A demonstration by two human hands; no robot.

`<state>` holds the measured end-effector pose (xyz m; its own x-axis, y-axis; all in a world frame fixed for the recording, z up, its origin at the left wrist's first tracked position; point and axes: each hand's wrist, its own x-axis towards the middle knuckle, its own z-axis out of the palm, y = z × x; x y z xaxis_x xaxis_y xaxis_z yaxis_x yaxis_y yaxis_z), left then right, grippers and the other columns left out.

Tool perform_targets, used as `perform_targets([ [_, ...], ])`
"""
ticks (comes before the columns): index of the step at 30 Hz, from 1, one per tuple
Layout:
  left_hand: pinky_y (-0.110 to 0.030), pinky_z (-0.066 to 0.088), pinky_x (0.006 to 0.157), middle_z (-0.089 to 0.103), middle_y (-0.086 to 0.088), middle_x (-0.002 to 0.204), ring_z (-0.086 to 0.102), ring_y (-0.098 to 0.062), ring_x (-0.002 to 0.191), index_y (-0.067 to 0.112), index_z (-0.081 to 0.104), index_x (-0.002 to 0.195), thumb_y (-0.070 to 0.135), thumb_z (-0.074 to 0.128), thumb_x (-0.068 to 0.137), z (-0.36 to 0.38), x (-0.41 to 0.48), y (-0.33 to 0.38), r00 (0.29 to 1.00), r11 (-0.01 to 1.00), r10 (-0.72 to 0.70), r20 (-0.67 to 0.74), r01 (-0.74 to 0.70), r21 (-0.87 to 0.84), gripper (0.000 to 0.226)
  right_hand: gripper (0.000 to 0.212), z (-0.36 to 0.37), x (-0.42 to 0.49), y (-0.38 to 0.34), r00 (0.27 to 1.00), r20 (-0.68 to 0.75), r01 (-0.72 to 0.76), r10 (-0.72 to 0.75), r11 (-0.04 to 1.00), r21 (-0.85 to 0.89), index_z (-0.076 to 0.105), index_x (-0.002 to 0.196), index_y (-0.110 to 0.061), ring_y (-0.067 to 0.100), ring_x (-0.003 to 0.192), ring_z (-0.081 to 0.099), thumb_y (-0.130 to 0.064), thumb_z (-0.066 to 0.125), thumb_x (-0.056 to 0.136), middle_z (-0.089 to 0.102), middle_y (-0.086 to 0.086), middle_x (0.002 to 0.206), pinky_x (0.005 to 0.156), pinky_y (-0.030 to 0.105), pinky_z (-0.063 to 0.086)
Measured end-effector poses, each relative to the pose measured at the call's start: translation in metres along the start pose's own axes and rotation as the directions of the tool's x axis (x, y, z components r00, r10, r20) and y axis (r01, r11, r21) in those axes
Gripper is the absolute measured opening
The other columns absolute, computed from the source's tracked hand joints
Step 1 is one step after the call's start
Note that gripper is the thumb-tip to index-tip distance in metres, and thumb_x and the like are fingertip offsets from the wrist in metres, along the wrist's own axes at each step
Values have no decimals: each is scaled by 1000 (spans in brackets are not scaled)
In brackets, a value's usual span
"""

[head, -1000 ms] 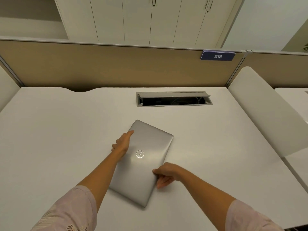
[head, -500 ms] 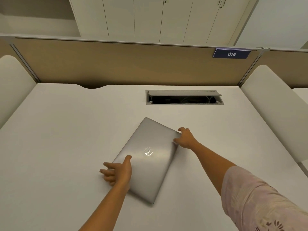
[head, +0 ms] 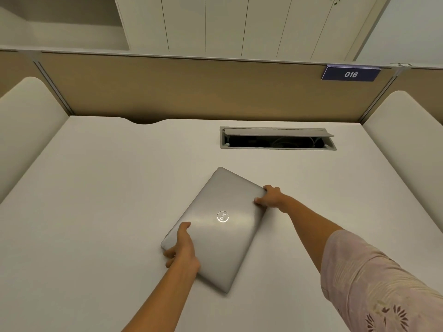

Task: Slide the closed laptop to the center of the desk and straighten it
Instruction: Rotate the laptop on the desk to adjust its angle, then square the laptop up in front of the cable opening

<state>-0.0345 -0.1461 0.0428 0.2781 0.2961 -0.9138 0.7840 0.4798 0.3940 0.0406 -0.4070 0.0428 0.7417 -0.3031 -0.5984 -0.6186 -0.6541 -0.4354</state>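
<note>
A closed silver laptop [head: 223,226] with a round logo lies flat on the white desk [head: 96,200], skewed so its long sides run diagonally from near left to far right. My left hand [head: 183,251] grips its near-left corner, thumb on the lid and fingers curled around the edge. My right hand [head: 272,196] holds the far-right corner, fingers wrapped over the edge.
An open cable hatch [head: 278,138] is set into the desk beyond the laptop. A tan partition [head: 191,89] with a "016" label [head: 350,73] closes the back. Rounded white dividers stand at the left [head: 24,125] and right [head: 407,140] sides.
Both hands shifted to opposite corners: the left from the far edge to the near-left corner, the right from the near side to the far-right corner. The laptop has turned slightly clockwise.
</note>
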Motion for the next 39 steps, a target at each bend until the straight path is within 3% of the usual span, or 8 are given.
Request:
perform_targets([
  [3,-55,34,105,30,-7,145,43,-33,125,30,13,150,74,63,57,-3,1,0,1000,1000,6,0,-6,-15,114,77,-3,4,0,999,22,-32,33,998,-47,29,145,-12,35,127,44,-26,73,84,28,16,144,107,41,42],
  [5,-58,27,109,16,-2,152,34,-33,132,35,5,152,80,61,56,-3,1,-1,1000,1000,17,9,-17,0,120,78,-3,7,5,999,36,-39,38,999,24,32,143,-13,34,125,45,-19,77,80,34,16,142,105,41,43],
  [10,-61,22,112,8,2,157,25,-34,139,38,0,151,85,59,55,-1,4,5,999,998,33,31,-34,51,122,78,-3,8,20,999,8,-34,33,986,164,37,139,-14,34,122,48,-11,81,75,42,17,138,103,43,45],
  [20,-60,37,100,23,-5,146,34,-32,120,32,23,147,70,68,61,21,15,47,955,923,253,153,-286,258,104,74,4,-11,62,993,-89,-33,78,906,423,40,133,-18,33,117,51,-12,82,73,38,13,133,97,44,48],
  [26,-53,35,104,21,-10,149,30,-32,131,31,22,149,71,63,65,43,20,71,917,847,317,241,-388,364,102,74,21,-28,82,984,-116,-58,135,859,509,36,134,-13,35,118,49,-18,81,76,36,15,133,101,48,46],
  [29,-47,34,97,25,-10,148,30,-29,129,29,25,148,71,62,66,52,23,79,902,816,330,277,-420,396,100,74,30,-35,88,979,-133,-61,156,842,536,35,134,-13,34,119,46,-21,81,76,36,14,132,102,48,45],
  [33,-51,26,109,18,-13,155,22,-32,138,27,19,151,70,64,67,65,26,85,888,778,352,296,-453,435,104,73,42,-42,91,961,-187,-70,202,837,543,35,130,-14,33,117,46,-24,81,76,38,13,129,99,47,46],
  [39,-52,26,109,22,-14,155,23,-35,138,25,23,150,72,62,66,82,29,95,848,694,381,369,-526,491,103,68,56,-48,90,929,-250,-89,274,818,568,36,126,-15,33,118,44,-27,80,76,39,12,129,97,44,45],
])
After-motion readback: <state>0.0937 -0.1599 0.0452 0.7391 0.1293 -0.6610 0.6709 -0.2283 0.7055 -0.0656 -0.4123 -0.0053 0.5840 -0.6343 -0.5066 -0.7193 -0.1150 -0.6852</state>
